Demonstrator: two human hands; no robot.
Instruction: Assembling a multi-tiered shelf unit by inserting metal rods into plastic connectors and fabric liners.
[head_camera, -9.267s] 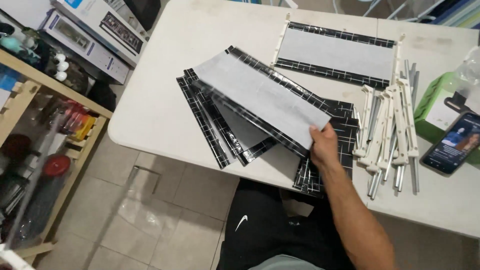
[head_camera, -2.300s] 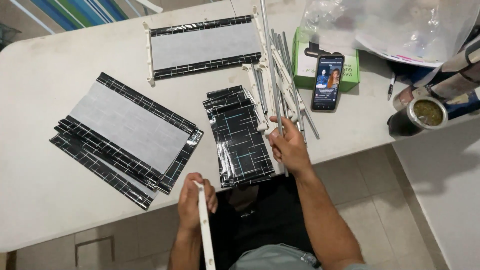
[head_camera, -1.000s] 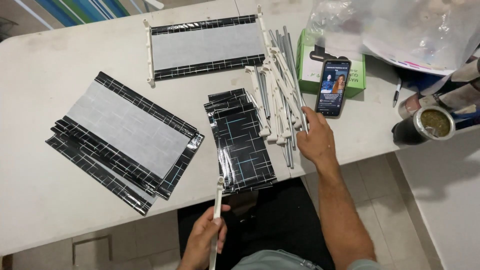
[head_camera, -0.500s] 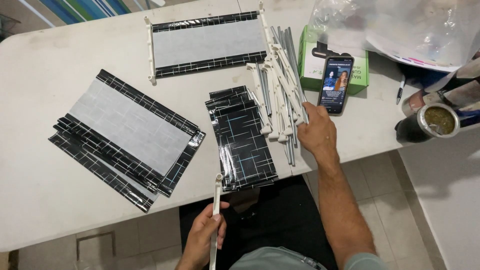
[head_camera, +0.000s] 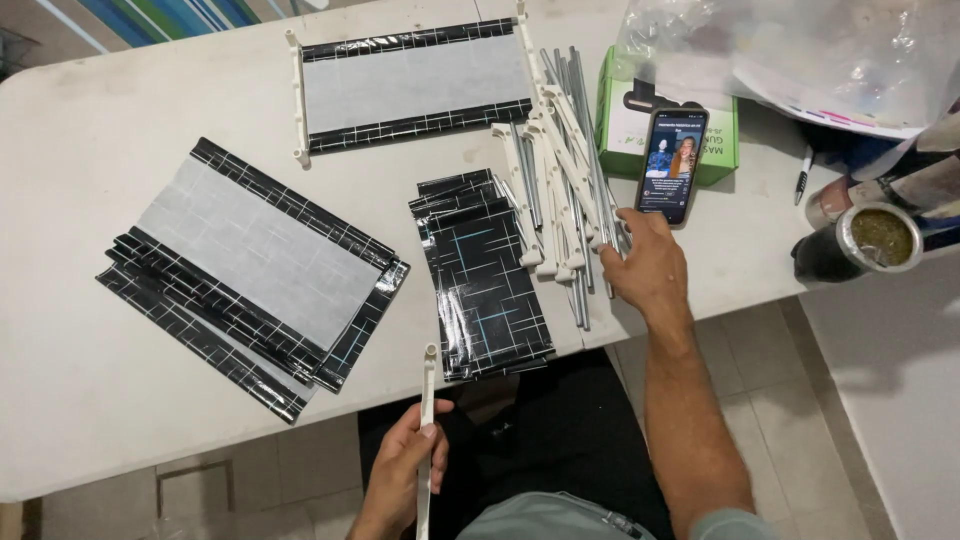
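Fanned black-and-grey sheets (head_camera: 250, 270) lie far left on the white table (head_camera: 90, 110). My left hand (head_camera: 400, 478) is clamped on a white plastic strip (head_camera: 427, 420), below the table edge. Folded black sheets (head_camera: 485, 275) centre. My right hand (head_camera: 645, 270), fingers loose, rests on the white-and-metal rod pile (head_camera: 560, 190).

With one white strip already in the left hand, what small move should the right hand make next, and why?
Probably close the right hand on one rod from the pile of white strips and metal rods. It rests open at the pile's edge, while the left hand holds a white strip ready.
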